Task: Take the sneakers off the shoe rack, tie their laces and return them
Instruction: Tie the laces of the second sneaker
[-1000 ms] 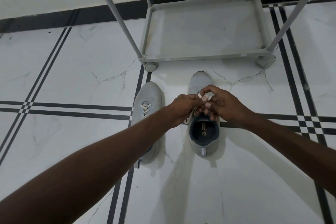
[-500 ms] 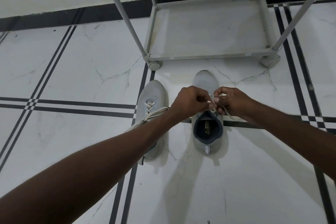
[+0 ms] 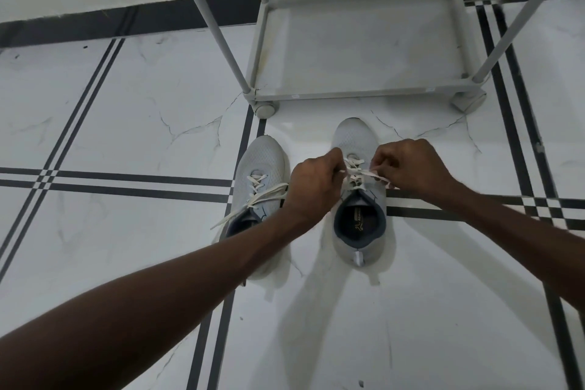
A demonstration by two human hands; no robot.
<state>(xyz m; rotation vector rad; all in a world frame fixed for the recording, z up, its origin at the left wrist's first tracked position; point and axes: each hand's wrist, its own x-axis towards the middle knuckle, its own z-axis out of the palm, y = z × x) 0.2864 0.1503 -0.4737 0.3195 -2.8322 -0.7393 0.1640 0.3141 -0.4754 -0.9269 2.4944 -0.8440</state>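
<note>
Two light grey sneakers stand side by side on the tiled floor, toes toward the shoe rack. The right sneaker has a dark lining and white laces pulled sideways across its tongue. My left hand pinches one lace end on the left of the tongue. My right hand pinches the other end on the right. The left sneaker has loose laces trailing off its left side; my left forearm covers its heel.
The grey metal rack stands on small wheels against a white wall with a black skirting. Its bottom shelf holds nothing. Slanting rack poles rise over the floor. White marble tiles with black stripes surround the shoes.
My hands were bunched together over the right sneaker's tongue; now they have drawn apart, pulling the lace ends out to either side. The left sneaker's loose laces have come into view.
</note>
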